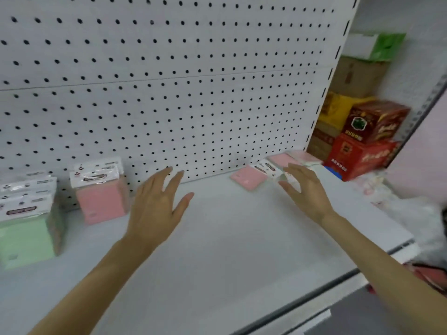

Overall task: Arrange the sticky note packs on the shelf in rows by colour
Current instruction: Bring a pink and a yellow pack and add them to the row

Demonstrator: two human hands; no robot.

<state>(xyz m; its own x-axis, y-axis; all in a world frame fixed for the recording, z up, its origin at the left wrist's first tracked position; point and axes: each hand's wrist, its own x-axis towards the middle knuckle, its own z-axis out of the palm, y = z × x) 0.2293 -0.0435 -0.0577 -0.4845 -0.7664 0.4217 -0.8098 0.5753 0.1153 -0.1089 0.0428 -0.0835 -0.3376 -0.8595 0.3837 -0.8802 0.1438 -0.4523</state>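
Note:
On the white shelf [229, 238], a row of green sticky note packs [26, 233] stands upright at the far left. Just right of it stands a short row of pink packs [100, 201]. A few more pink packs lie flat at the back right: one [249, 178] nearest, others [281, 160] behind it. My left hand [159, 204] hovers open over the shelf's middle, holding nothing. My right hand [307, 189] is open with fingers spread, reaching toward the flat pink packs, its fingertips right at their white header cards.
A white pegboard [169, 81] backs the shelf. Past its right edge, red, yellow and brown cartons [362, 146] are stacked, with a green box [387, 47] on top. The shelf's front edge [338, 281] runs diagonally at lower right.

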